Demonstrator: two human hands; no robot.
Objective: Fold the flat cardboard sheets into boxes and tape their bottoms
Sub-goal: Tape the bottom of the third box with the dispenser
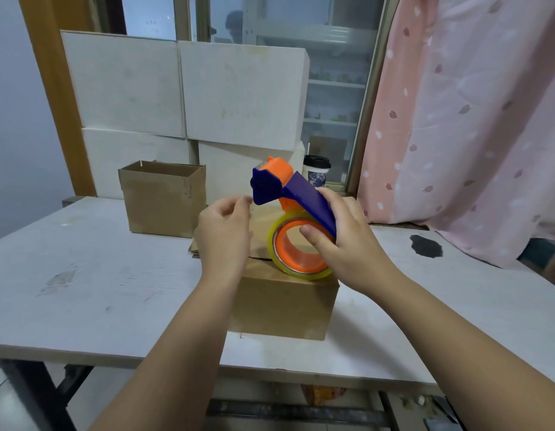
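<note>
Blue dispenser in curled right hand

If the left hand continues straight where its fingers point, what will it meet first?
Probably the blue head of the tape dispenser, just past the left hand's fingertips, though depth is unclear from one view.

Bare left hand, bare right hand

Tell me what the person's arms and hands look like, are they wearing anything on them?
Nothing worn that shows. The left forearm and right forearm are bare, with no sleeve or cuff in view. The left hand and right hand are ungloved, with no ring, watch or bracelet visible.
</note>
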